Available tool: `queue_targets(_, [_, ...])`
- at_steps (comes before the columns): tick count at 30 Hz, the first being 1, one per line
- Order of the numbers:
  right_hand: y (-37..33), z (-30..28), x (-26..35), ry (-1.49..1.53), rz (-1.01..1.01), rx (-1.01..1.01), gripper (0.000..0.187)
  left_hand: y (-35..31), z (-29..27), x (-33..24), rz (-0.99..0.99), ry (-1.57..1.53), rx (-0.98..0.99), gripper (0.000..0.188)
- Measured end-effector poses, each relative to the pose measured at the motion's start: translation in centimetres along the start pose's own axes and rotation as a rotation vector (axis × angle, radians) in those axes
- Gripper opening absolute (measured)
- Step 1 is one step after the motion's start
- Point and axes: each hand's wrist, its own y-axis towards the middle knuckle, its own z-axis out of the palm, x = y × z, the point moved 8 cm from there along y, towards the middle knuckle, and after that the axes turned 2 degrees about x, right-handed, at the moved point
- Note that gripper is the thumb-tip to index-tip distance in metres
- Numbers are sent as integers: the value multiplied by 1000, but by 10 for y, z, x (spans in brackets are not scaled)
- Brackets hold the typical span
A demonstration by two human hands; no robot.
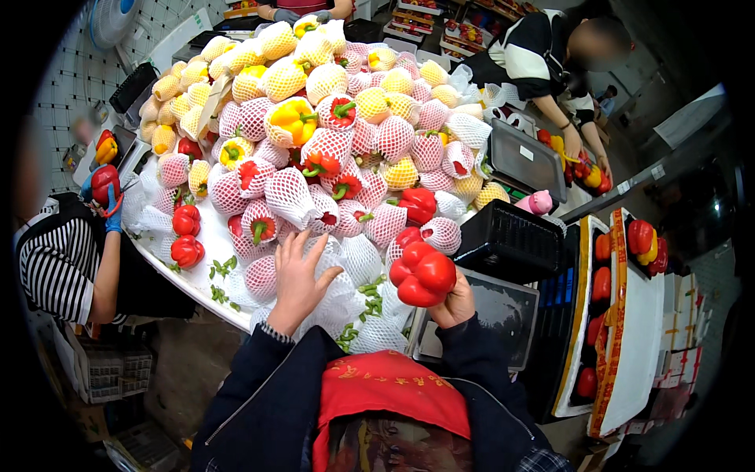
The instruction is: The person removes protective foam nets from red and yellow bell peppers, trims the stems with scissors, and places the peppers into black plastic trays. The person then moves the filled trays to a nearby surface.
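A large red bell pepper (pixel 423 274) is in my right hand (pixel 454 302), whose fingers wrap its right and lower side, partly hidden behind it. To the left, my left hand (pixel 300 277) hovers with fingers spread over white foam net sleeves (pixel 322 303) at the near edge of the pile. It holds nothing. Just beyond it lies a pepper in a white foam net (pixel 289 197). A netted red pepper (pixel 440 234) rests right behind the held one. Cut green stems (pixel 371 301) lie scattered on the white table (pixel 206 286) and among the sleeves.
A heap of netted red and yellow peppers (pixel 322 82) fills the table. At right are a black crate (pixel 507 240), a dark scale-like platform (pixel 503 322) and pepper-filled foam boxes (pixel 609 315). A blue-gloved co-worker (pixel 71 259) holds a red pepper at left; another person (pixel 543 59) bends over peppers at upper right.
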Motion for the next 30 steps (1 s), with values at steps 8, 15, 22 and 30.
queue_targets(8, [-8,9,-26,-34,58,-108,30,14,-48,-89,215,-1171,36,81])
queue_targets(15, [-23,44,2,-1400,-264,24,7,-13,59,-62,-489,-1817,460,57])
queue_targets(22, [-35,47,-22,-1702,-136,230,18,-26,63,-64,-445,-1726,533,51])
queue_targets(30, [-38,41,-44,-1999,-167,46,22,-32,52,-53,-364,-1310,416,56])
